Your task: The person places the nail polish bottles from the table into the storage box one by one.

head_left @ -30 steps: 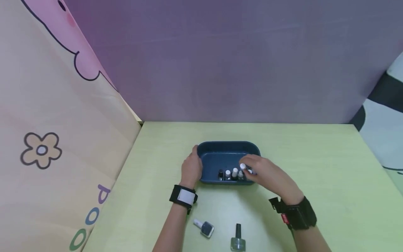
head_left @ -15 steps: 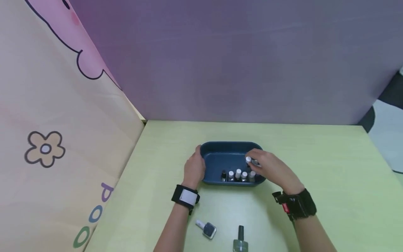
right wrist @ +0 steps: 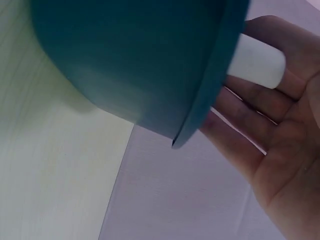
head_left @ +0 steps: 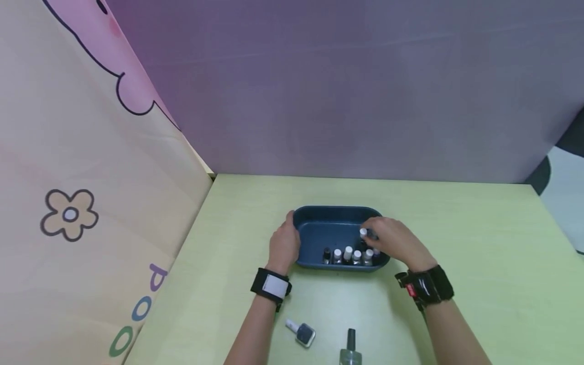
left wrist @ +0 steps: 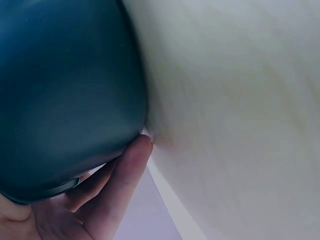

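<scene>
A dark blue tray (head_left: 319,235) sits on the table, and my left hand (head_left: 284,244) grips its left end. The left wrist view shows the fingers of that hand (left wrist: 107,200) bent along the tray's outer wall (left wrist: 75,100). Over the tray's right end, my right hand (head_left: 398,242) pinches a white-capped nail polish bottle (head_left: 363,232), its body partly hidden by the fingers. In the right wrist view a white cap (right wrist: 257,62) shows past the rim beside the right hand (right wrist: 280,130). Several small nail polish bottles (head_left: 348,254) stand in a row along the tray's near wall.
Nearer the person, a dark nail polish bottle with a white cap (head_left: 304,334) lies on the table. Right of it is a greenish bottle with a black cap (head_left: 351,352), cut by the frame's edge. A purple-grey backdrop (head_left: 347,91) rises behind the table (head_left: 474,243).
My right hand has drawn back slightly from the near row and lowered the pinched bottle at the tray's right end. My left hand keeps its grip. The head view has shifted slightly.
</scene>
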The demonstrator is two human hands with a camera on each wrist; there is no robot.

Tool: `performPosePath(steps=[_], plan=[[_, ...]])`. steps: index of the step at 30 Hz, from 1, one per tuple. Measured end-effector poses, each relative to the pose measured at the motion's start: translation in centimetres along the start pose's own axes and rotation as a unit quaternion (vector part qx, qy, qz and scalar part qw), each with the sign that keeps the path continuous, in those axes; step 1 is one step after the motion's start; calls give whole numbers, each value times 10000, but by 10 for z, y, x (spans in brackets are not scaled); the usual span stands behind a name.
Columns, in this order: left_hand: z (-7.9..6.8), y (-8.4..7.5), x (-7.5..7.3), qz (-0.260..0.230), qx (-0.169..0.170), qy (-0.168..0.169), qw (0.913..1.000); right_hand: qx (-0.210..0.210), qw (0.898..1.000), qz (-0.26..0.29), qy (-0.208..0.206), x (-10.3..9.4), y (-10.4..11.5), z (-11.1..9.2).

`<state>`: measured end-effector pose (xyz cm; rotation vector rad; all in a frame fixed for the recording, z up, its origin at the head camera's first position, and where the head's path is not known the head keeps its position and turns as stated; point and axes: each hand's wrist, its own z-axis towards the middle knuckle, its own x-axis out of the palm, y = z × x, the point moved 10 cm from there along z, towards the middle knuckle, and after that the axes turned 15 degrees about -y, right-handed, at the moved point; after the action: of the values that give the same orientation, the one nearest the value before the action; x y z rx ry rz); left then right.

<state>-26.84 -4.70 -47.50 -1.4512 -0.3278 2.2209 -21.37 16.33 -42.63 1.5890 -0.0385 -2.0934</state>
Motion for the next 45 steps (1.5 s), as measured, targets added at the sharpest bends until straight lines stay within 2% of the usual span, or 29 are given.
performPosePath(steps=[9, 14, 22, 26, 29, 33, 39, 45], plan=[[0, 2, 1, 15, -101, 47, 9999, 565, 9966, 365, 467, 8, -8, -1], [0, 1, -1, 15, -70, 28, 10000, 603, 9962, 384, 497, 8, -7, 0], [1, 2, -2, -5, -14, -32, 10000, 316, 9992, 247, -38, -8, 3, 0], [1, 4, -3, 6, -1, -41, 10000, 44, 9988, 331, -363, -24, 20, -4], [1, 6, -3, 19, -22, -20, 10000, -324, 9967, 413, -615, -37, 39, -8], [1, 7, -5, 35, -51, 16, 10000, -608, 9943, 651, -594, -41, 59, -19], [1, 6, -5, 89, -16, 16, 10000, -900, 9910, 973, -157, -20, 72, -42], [1, 5, -6, 70, -37, -17, 10000, -856, 9837, 1383, 764, 9, 82, -62]])
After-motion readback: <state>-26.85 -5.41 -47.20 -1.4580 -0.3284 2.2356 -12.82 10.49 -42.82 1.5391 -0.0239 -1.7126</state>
